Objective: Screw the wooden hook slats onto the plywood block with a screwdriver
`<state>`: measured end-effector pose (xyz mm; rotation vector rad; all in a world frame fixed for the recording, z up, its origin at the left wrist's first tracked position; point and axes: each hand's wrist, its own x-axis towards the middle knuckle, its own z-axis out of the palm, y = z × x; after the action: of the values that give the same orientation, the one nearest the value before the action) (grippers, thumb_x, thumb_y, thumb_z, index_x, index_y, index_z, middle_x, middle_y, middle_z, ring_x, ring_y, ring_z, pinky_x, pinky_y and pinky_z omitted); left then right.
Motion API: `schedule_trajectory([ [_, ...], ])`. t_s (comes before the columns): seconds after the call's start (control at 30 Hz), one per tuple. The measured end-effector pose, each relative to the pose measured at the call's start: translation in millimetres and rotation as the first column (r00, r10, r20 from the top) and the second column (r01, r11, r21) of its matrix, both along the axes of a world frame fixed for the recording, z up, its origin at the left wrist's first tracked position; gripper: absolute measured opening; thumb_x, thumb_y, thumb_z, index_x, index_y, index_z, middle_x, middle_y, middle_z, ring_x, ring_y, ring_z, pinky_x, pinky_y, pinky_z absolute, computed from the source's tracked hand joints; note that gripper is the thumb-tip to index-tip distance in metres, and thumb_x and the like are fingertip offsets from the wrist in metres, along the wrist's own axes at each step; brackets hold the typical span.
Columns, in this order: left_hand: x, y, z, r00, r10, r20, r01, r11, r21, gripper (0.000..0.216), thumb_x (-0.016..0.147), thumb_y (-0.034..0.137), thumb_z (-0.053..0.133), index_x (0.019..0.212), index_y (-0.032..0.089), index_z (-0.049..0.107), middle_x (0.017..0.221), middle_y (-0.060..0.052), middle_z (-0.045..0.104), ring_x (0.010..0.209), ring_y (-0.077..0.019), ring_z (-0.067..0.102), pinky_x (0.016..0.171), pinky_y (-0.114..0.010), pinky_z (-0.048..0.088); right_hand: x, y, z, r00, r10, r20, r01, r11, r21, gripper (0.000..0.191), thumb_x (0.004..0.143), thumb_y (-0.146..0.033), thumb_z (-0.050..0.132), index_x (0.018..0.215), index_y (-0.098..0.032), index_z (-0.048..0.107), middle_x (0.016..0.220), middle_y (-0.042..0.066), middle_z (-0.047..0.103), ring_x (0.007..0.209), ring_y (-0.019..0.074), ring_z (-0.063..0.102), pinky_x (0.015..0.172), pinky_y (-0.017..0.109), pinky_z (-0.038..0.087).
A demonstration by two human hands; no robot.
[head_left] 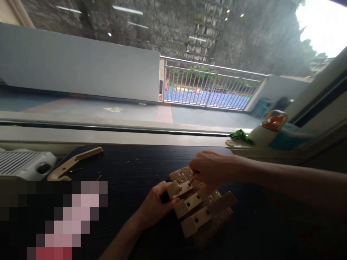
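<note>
My left hand [154, 206] is closed around the near-left end of a pale wooden bar [185, 188], its thumb pressed along the side. My right hand [207, 167] is a fist over the other end of that bar. A short thin shaft shows below its fingers at a hole; what the fist grips is mostly hidden. Two more wooden bars, a middle one [193, 203] and a near one [202, 215], lie roughly parallel, each with two dark holes. All three rest across a rough, tan, textured block [180, 174] on the dark table [121, 168].
Left on the table lie a bent wooden piece [81, 156] with holes and a thin dark rod [76, 170]. A white slatted appliance [27, 162] stands beside it. On the right sill are a white jug [261, 134], a green cloth [240, 135] and a tape roll [230, 143]. A window runs behind.
</note>
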<state>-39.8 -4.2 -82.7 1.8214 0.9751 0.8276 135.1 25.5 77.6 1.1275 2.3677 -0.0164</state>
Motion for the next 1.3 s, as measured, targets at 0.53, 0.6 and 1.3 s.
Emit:
schedule_trajectory([
  [0.53, -4, -2, 7.9, 0.995, -0.072, 0.068, 0.077, 0.994, -0.075, 0.021, 0.073, 0.022, 0.059, 0.091, 0.012, 0.063, 0.083, -0.003, 0.064, 0.080, -0.0177, 0.059, 0.073, -0.025, 0.046, 17, -32, 30.8, 0.934, -0.037, -0.356, 0.081, 0.991, 0.110, 0.018, 0.077, -0.030, 0.049, 0.088, -0.024, 0.062, 0.071, -0.001, 0.062, 0.060, 0.0113, 0.050, 0.053, 0.024, 0.028],
  [0.6, -4, -2, 8.5, 0.997, -0.060, 0.053, 0.063, 0.996, -0.068, 0.022, 0.073, 0.023, 0.059, 0.092, 0.012, 0.064, 0.083, -0.003, 0.065, 0.079, -0.0179, 0.058, 0.072, -0.026, 0.046, 14, -33, 27.5, 0.928, -0.033, -0.371, 0.081, 0.990, 0.115, 0.017, 0.077, -0.029, 0.049, 0.087, -0.024, 0.061, 0.070, -0.001, 0.061, 0.058, 0.0104, 0.048, 0.051, 0.024, 0.027],
  [1.3, -3, -2, 8.4, 0.997, -0.054, 0.046, 0.056, 0.997, -0.046, 0.024, 0.073, 0.025, 0.061, 0.094, 0.013, 0.065, 0.085, -0.004, 0.066, 0.082, -0.0206, 0.059, 0.074, -0.028, 0.046, -2, -31, 17.1, 0.932, 0.042, -0.361, -0.016, 0.997, 0.076, 0.017, 0.078, -0.026, 0.047, 0.083, -0.020, 0.063, 0.069, 0.000, 0.061, 0.061, 0.0121, 0.051, 0.054, 0.024, 0.030],
])
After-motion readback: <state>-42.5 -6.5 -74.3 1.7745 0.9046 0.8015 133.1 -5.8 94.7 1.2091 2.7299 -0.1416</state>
